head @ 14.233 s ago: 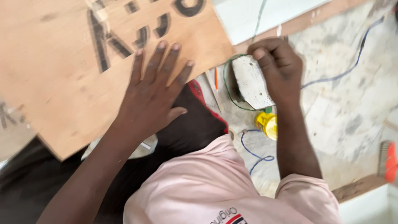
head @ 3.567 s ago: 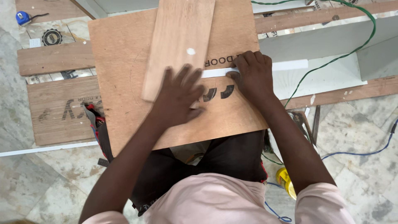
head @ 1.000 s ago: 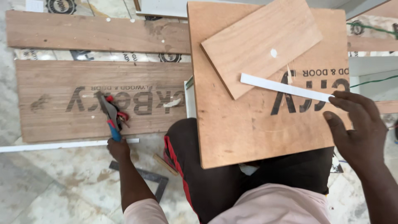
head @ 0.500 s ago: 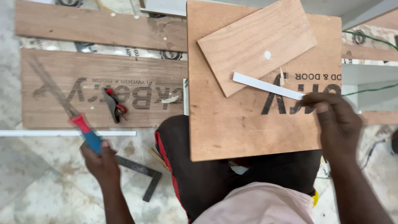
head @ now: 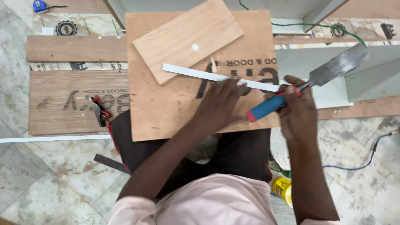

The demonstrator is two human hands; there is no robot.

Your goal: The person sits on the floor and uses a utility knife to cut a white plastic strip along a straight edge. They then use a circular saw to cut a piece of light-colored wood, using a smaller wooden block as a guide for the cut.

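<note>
The chisel (head: pixel 291 93) has a blue handle tipped red and a dull grey blade. The strip (head: pixel 216 77) is plain white on the tan plywood board (head: pixel 166 112) — black lettering across it. Floor (head: pixel 50 183) — mottled grey-cream marble. Shirt (head: pixel 216 204) pale pink.

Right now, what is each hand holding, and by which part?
The right hand grips the chisel by its blue handle. The left hand holds nothing; it presses on the white strip.

A chisel (head: pixel 310 85) with a blue and red handle and a broad, worn steel blade is held at a slant, blade pointing up and to the right. A narrow white strip (head: pixel 216 77) is laid flat and slightly tilted across a square plywood board (head: pixel 166 112), partly covered near its middle.
</note>
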